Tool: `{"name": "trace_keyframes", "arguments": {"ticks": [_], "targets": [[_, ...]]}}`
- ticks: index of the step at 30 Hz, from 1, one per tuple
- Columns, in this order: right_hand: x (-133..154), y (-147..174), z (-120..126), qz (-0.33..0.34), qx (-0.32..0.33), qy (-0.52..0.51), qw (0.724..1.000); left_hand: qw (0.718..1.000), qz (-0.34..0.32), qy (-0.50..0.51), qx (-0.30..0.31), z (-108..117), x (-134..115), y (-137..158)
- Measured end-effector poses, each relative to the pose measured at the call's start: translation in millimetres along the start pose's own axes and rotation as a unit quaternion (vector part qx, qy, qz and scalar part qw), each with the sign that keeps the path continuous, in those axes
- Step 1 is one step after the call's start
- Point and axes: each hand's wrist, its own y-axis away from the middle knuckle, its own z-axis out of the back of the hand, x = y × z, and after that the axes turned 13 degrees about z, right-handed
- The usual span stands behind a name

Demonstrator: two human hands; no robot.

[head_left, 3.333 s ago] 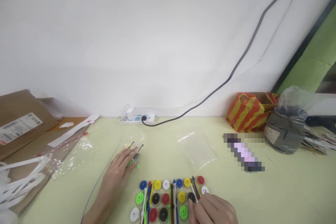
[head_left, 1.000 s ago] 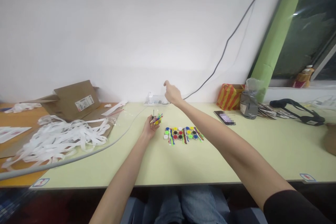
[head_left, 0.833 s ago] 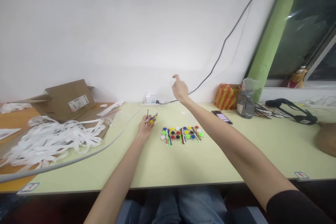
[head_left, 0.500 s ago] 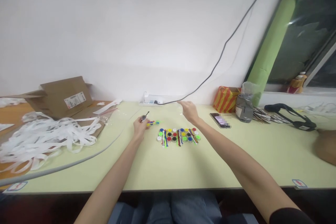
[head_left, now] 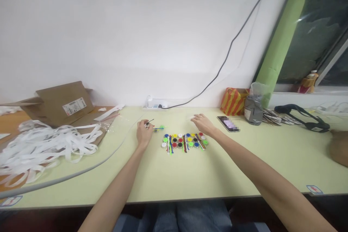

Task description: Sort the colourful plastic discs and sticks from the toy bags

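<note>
While the head view looks down over both forearms, the left hand (head_left: 144,133) lies low over the worktop (head_left: 179,177), its fingers bent inward around a dark stick (head_left: 151,120) whose thin end juts out beyond them, up and to the right. Just right of those fingers are small coloured pieces (head_left: 159,129), blue, yellow and green; whether the hand grips them too, I cannot tell.

The fingers of the right hand (head_left: 203,124) are loosely curved, pointing left. Something pale and translucent (head_left: 189,117) shows just beyond their tips (too faint to name), and I cannot tell whether they have hold of it.

Between the two sets of fingers and nearer the body, round coloured discs (head_left: 180,140) sit in rows, with bundles of thin coloured sticks (head_left: 185,143) lying among them.

Beyond the fingers, against the wall, is a power strip (head_left: 152,107) with a black cable (head_left: 217,76). Right of the right fingers, well apart from them, lies a phone (head_left: 228,123); a striped bag (head_left: 233,101) stands behind it. Well left of the left fingers are a heap of white strips (head_left: 54,143) and a cardboard box (head_left: 58,98).
</note>
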Motion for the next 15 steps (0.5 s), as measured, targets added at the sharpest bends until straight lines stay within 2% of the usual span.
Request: {"name": "trace_keyframes", "arguments": {"ticks": [3,5,9,12,15], "targets": [[15.1,-23.2,3.4,-0.031,-0.081,-0.013,0.996,0.998,-0.049,-0.037,0.016,-1.4,-1.1,0.4],[35.3,-50.3,8.0,-0.017,-0.103,-0.018,0.994,0.995,-0.077,-0.050,0.029,-2.7,0.0,-0.1],[85.5,-108.9,4.4,0.016,-0.056,-0.025,0.998,0.989,-0.121,-0.060,0.055,-3.9,7.7,-2.7],[113.7,-138.0,-11.7,-0.027,0.001,-0.061,0.998,0.986,-0.134,-0.063,0.079,-3.6,15.8,-6.2],[125.5,-148.8,-28.9,-0.059,0.040,-0.087,0.994,0.987,-0.129,-0.063,0.077,-3.4,21.6,-10.2]]}}
